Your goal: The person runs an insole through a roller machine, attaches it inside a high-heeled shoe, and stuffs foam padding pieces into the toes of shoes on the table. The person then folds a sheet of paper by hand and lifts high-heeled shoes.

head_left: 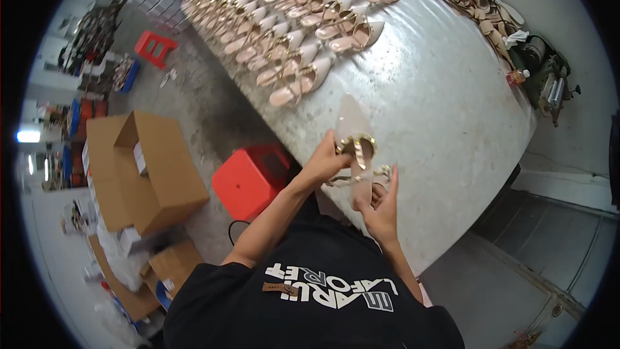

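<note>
A pale pointed shoe (352, 116) with gold studs on its straps is held between my two hands over the near edge of the table. My left hand (327, 163) is closed round the side of its front part, by the studded strap. At the heel end, the fingers of my right hand (380, 210) grip the shoe, with one finger pointing up beside the ankle strap. The shoe's toe points away from me. Part of the heel is hidden by my right hand.
Rows of similar shoes (303, 84) cover the far left of the table (439, 136). Shoe pieces (478, 6) and a green machine (549, 77) are at the back right. Left on the floor are a red stool (248, 181) and an open cardboard box (174, 181).
</note>
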Demonstrator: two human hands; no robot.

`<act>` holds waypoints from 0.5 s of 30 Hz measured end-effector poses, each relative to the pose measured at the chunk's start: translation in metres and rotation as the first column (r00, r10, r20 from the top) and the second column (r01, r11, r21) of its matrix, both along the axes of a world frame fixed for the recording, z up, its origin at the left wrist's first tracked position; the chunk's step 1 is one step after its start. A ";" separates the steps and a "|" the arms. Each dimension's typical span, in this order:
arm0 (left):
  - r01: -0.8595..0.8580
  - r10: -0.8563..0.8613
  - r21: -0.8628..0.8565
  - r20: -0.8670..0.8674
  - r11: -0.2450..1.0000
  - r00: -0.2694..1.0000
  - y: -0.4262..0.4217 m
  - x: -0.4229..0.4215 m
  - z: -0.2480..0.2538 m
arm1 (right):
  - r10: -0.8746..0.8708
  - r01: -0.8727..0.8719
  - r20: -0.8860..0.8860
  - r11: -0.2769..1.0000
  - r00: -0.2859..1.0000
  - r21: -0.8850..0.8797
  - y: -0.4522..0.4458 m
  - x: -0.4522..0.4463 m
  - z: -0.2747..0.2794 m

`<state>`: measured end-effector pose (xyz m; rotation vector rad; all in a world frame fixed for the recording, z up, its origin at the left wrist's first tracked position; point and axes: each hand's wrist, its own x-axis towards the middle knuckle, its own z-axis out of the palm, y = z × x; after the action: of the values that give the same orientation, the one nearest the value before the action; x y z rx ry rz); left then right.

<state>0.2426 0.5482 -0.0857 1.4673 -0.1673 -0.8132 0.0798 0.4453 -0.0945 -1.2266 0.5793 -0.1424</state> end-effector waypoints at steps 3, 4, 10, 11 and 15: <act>0.347 -0.337 0.121 -0.090 0.930 0.937 -0.001 0.081 0.004 | -0.156 0.172 -0.093 0.966 0.983 0.193 -0.006 0.064 -0.007; 0.307 -0.306 0.014 -0.073 0.951 0.949 0.005 0.100 -0.004 | -0.192 0.206 -0.145 0.975 0.971 0.088 -0.006 0.087 -0.012; 0.011 -0.021 0.064 0.158 0.998 0.987 0.105 0.263 0.004 | -0.629 0.630 -0.154 0.775 0.762 -0.043 -0.074 0.258 -0.029; -0.083 0.060 0.128 0.175 0.988 0.983 0.131 0.285 0.003 | -0.645 0.648 -0.125 0.761 0.754 -0.026 -0.103 0.291 -0.036; -0.349 0.273 0.315 0.263 0.883 0.926 0.250 0.356 -0.025 | -0.779 0.782 0.069 0.621 0.623 -0.043 -0.226 0.437 -0.088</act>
<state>0.5986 0.7987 -0.1103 1.8677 0.0654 -0.4325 0.5164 0.2192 -0.1825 -0.9501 1.0593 -0.9461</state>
